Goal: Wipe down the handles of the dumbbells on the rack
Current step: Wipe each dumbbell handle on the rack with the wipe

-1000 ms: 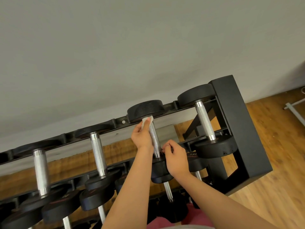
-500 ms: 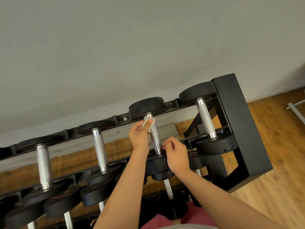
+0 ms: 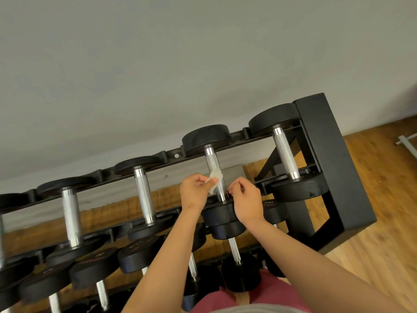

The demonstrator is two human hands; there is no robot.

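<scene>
A black rack (image 3: 327,154) carries a row of black dumbbells with knurled silver handles on its top tier. My left hand (image 3: 195,194) pinches a small white wipe (image 3: 214,180) against the lower part of the second handle from the right (image 3: 213,163). My right hand (image 3: 247,199) rests with curled fingers at the near end of that same handle, on its near black head (image 3: 220,214). The rightmost handle (image 3: 285,152) and the handles to the left (image 3: 143,195) (image 3: 71,218) stand untouched.
A lower tier holds more dumbbells (image 3: 97,267) beneath my forearms. A grey wall (image 3: 158,64) stands close behind the rack. Wooden floor (image 3: 383,199) lies to the right, with a pale metal frame (image 3: 406,143) at the far right edge.
My left hand has slid the wipe down the handle from its far end toward the near end. My right hand has kept its place at the near head.
</scene>
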